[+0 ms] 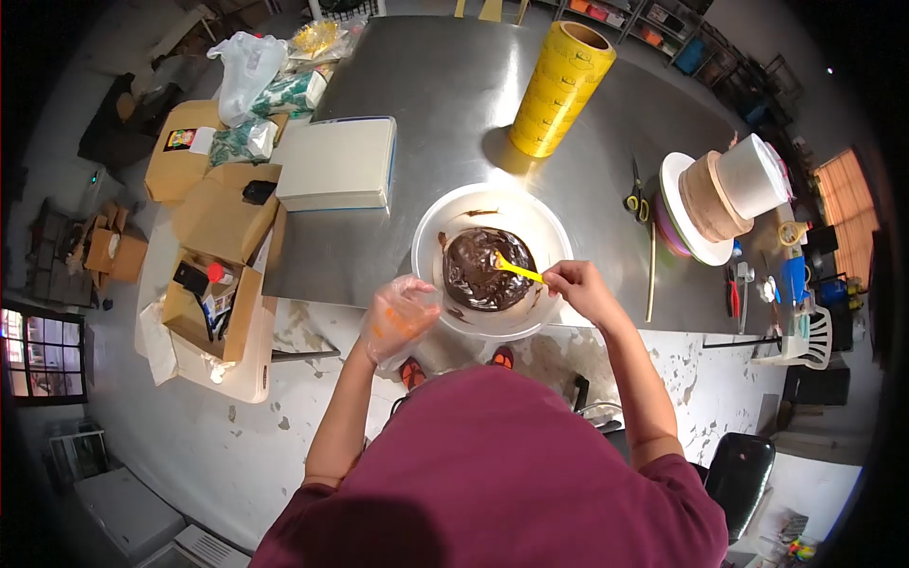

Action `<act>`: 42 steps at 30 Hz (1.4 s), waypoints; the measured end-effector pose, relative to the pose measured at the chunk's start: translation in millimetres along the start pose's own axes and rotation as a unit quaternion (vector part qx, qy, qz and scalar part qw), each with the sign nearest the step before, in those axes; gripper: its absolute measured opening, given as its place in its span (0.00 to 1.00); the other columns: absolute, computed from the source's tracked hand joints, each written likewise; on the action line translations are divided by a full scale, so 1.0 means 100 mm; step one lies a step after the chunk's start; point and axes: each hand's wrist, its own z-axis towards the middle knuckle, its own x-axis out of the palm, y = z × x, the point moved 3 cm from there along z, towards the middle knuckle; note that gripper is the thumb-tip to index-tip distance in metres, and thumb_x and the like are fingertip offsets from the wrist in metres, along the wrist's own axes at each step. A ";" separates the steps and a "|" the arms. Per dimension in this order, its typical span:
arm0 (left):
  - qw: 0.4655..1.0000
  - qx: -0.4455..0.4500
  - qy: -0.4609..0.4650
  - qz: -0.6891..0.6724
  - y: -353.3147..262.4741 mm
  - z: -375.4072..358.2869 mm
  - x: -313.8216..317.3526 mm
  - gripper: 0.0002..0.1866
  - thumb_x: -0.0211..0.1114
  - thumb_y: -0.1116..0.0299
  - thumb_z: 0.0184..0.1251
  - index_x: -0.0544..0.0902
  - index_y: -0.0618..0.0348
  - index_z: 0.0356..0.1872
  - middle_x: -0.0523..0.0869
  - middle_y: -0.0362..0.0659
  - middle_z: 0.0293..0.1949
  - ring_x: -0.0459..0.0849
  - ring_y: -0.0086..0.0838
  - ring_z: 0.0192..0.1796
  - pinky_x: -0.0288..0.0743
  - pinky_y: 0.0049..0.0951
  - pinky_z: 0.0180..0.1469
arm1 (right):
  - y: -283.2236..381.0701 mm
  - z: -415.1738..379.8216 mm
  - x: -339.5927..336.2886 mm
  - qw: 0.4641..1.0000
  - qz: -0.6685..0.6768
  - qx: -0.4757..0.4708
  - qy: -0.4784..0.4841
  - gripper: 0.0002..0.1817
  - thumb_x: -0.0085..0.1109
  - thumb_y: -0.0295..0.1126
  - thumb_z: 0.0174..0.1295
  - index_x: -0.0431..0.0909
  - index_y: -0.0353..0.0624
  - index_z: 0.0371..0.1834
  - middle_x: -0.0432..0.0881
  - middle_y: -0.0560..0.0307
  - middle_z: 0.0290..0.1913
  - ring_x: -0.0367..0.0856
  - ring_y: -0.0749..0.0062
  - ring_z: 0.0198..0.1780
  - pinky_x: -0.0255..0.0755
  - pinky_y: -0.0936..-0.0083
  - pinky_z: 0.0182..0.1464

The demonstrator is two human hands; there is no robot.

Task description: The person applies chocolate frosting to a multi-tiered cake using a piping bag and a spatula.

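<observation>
A white bowl [549, 222] sits at the near edge of the metal table, holding a glossy dark brown mixture [473, 275] that looks like chocolate. Smears of it cling to the inner wall. My right hand [579, 289], bare, pinches the end of a yellow spatula [519, 272] whose head is in the mixture. At the bowl's left rim is my left hand [398, 317], in a clear plastic glove with orange marks. Its fingers are curled against the rim, partly blurred by the glove.
Behind the bowl stands a yellow roll of wrap [561, 90]. A white box [336, 166] and open cardboard boxes [213, 303] lie left. To the right are scissors [637, 197], a thin stick [651, 275] and a stacked turntable with rolls [705, 204]. A black chair [739, 483] stands behind right.
</observation>
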 end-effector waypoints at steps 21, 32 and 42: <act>0.963 -0.056 0.210 -0.157 -0.24 0.25 0.44 0.22 0.64 0.71 0.51 0.68 0.66 0.47 0.77 0.42 0.34 0.76 0.23 0.32 0.72 0.23 0.37 | 0.59 -0.66 -0.28 0.906 -0.246 -0.317 -0.137 0.02 0.59 0.25 0.47 0.75 0.43 0.23 0.75 0.57 0.25 0.75 0.61 0.29 0.69 0.68 0.28; 0.987 0.022 0.157 -0.035 0.12 0.24 0.40 0.25 0.66 0.73 0.48 0.69 0.64 0.50 0.77 0.42 0.43 0.75 0.23 0.44 0.69 0.25 0.49 | 0.97 -0.55 -0.65 0.839 -0.346 -0.417 -0.053 0.08 0.59 0.22 0.40 0.77 0.46 0.26 0.76 0.62 0.28 0.75 0.65 0.33 0.67 0.70 0.35; 0.995 0.067 0.010 -0.072 0.19 0.15 0.16 0.21 0.63 0.76 0.48 0.71 0.63 0.47 0.77 0.42 0.41 0.75 0.23 0.42 0.69 0.25 0.48 | 0.24 0.00 -0.31 0.803 -0.549 -0.190 -0.134 0.04 0.50 0.25 0.47 0.76 0.42 0.24 0.77 0.51 0.25 0.80 0.61 0.27 0.72 0.69 0.26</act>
